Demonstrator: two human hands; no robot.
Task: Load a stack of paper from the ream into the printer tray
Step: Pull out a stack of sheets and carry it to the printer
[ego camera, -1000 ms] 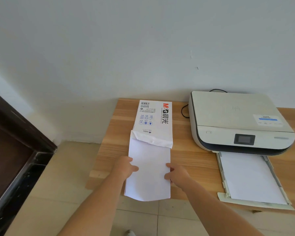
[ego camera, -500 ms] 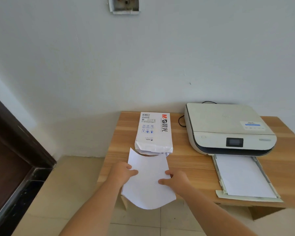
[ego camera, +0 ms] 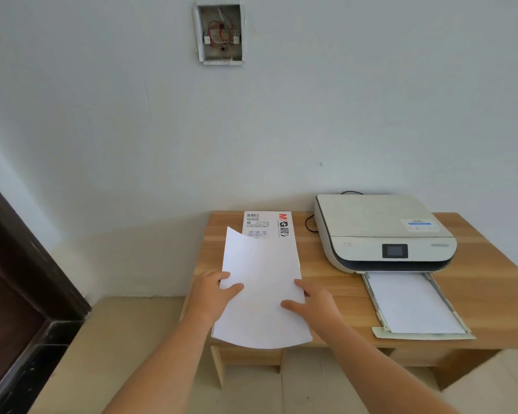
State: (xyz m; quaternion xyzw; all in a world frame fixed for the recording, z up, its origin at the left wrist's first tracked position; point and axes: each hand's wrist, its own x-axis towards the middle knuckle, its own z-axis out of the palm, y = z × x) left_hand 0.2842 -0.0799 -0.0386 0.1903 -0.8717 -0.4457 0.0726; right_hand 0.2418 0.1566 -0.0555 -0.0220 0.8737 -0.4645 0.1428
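Observation:
A thin stack of white paper (ego camera: pixel 262 282) is held up over the table's left part, tilted, with its near edge curving past the table front. My left hand (ego camera: pixel 211 289) grips its left edge and my right hand (ego camera: pixel 313 303) grips its right edge. Behind it lies the white ream pack (ego camera: pixel 268 224) with red and black print, mostly hidden by the sheets. To the right stands the white printer (ego camera: pixel 380 231). Its tray (ego camera: pixel 377 331) is pulled out toward me and holds white sheets (ego camera: pixel 410 303).
The wooden table (ego camera: pixel 485 279) stands against a pale wall. A black cable (ego camera: pixel 308 224) runs behind the printer. An open wall box with red wires (ego camera: pixel 220 34) is above. A dark door frame (ego camera: pixel 18 264) is at the left.
The paper stack has come fully out of the ream pack and been lifted, now covering the pack's near end. The view has tilted up and pulled back.

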